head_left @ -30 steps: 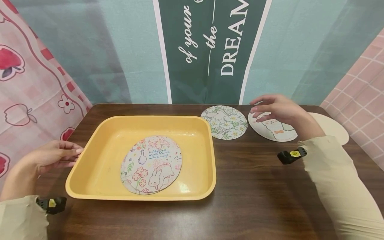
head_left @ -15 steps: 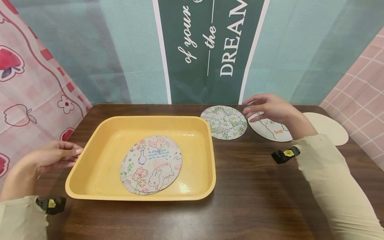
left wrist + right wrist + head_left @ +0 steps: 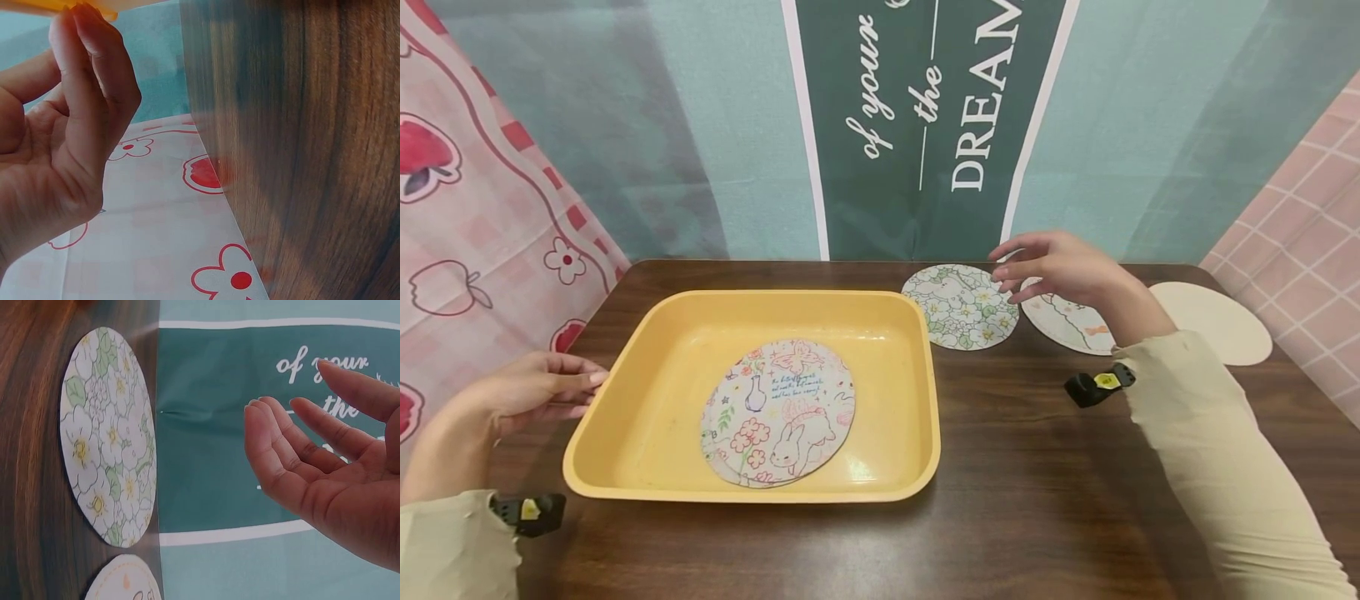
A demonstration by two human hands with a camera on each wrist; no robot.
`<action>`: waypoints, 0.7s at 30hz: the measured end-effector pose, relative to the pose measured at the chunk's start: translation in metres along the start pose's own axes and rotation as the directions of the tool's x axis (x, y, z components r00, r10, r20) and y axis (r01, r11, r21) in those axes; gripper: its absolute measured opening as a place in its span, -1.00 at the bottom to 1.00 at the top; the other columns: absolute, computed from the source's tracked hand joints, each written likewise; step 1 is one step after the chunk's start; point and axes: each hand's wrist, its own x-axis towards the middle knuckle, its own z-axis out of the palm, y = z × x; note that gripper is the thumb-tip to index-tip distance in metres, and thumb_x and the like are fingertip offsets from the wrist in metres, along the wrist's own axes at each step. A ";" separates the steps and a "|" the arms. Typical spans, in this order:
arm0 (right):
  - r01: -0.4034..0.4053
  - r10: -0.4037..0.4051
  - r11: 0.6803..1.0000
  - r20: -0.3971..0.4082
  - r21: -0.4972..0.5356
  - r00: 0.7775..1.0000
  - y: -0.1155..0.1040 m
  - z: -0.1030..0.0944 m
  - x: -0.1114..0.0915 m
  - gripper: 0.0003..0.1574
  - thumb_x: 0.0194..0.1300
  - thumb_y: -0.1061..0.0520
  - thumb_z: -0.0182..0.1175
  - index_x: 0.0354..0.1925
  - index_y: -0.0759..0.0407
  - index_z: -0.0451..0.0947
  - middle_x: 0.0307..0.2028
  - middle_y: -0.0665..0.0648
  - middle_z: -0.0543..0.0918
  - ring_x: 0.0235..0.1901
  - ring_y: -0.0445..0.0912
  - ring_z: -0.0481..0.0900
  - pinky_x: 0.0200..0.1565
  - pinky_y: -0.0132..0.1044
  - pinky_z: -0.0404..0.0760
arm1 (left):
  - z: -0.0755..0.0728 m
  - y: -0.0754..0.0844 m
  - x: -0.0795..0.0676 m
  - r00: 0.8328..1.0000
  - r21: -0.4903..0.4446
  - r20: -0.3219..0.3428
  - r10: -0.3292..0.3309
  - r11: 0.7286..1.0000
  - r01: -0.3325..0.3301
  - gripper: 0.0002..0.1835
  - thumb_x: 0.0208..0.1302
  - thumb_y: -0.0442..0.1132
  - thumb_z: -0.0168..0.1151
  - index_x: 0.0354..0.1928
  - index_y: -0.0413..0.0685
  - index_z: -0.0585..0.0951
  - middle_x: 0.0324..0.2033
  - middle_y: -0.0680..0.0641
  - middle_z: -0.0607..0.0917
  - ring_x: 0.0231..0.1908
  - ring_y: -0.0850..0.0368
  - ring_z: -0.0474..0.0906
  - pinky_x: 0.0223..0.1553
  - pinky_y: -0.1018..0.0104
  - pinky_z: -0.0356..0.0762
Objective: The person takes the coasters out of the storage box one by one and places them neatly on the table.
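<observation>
A yellow tray (image 3: 880, 467) stands on the left part of the table, with overlapping round mats (image 3: 808, 400) lying inside; the top one shows a rabbit and flowers. My left hand (image 3: 542, 387) holds the tray's left rim at the fingertips. In the left wrist view, the fingers (image 3: 94, 69) reach up to the tray's edge. My right hand (image 3: 1063, 267), relaxed and holding nothing, hovers between a flower-patterned round mat (image 3: 958, 312) and a white animal-print mat (image 3: 1063, 325), partly covering the latter. The right wrist view shows the flower-patterned mat beside that hand.
A plain cream round mat (image 3: 1217, 325) lies at the right back of the brown wooden table (image 3: 1000, 517), partly behind the right forearm. A teal and green curtain (image 3: 917, 167) hangs at the back edge. Patterned pink cloth and pink tiles flank the sides.
My right hand has drifted left from above the animal-print mat toward the flower-patterned mat. The left hand, the tray and the mats have stayed in place.
</observation>
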 end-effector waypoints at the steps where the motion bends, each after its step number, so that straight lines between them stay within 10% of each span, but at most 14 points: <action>1: 0.001 -0.001 1.000 0.001 0.001 1.000 0.000 0.001 0.000 -0.49 0.21 0.26 0.18 0.09 0.43 0.28 -0.21 0.23 0.57 -0.21 0.10 0.54 -0.16 -0.08 0.60 | 0.000 -0.001 0.000 1.000 -0.003 0.001 0.004 1.000 -0.004 -0.73 0.37 -0.36 -0.06 -0.32 -0.02 0.65 -0.41 0.01 0.64 -0.37 0.15 0.59 -0.25 0.30 0.61; 21: 0.044 -0.044 0.999 0.052 -0.011 0.998 -0.017 0.030 0.011 -0.58 0.25 0.35 0.09 0.07 0.42 0.31 -0.16 0.31 0.53 -0.22 0.10 0.54 -0.17 -0.04 0.60 | 0.003 -0.006 0.001 1.000 0.026 -0.014 0.012 1.000 -0.011 -0.75 0.36 -0.35 -0.05 -0.32 -0.02 0.64 -0.40 0.01 0.63 -0.36 0.15 0.59 -0.25 0.30 0.61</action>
